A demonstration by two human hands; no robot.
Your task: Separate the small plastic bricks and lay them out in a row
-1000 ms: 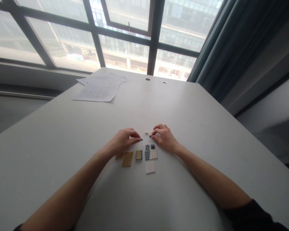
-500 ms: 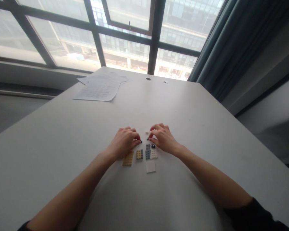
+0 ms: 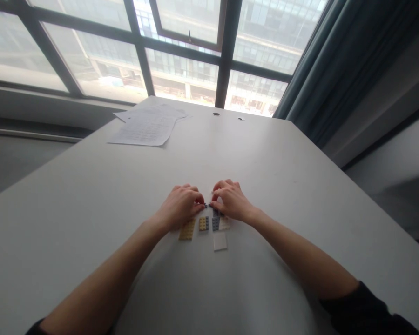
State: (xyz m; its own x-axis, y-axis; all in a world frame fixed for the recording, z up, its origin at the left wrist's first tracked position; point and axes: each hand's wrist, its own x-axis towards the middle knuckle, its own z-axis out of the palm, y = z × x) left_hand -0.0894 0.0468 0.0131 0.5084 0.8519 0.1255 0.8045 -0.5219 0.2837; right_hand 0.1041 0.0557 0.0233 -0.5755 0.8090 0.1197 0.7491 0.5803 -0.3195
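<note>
Head view: a tiny dark piece (image 3: 206, 205) is pinched tight in the left hand (image 3: 181, 204) and a second dark piece (image 3: 211, 204) in the right hand (image 3: 231, 201). The pieces almost meet mid-desk (image 3: 91, 195). Both are judged light, rigid and slick, best gripped by the side edges. Their detail is too small to tell. A tan plate (image 3: 187, 229) and a white plate (image 3: 219, 241) lie nearer the front edge.

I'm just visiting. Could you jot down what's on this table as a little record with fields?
Left hand: pinches a tiny dark piece
Right hand: pinches a second dark piece, close against the first
Nearer the person: tan plate, tan-and-grey brick, grey brick, white square tile
Far end: papers on the white table, by the window
</note>
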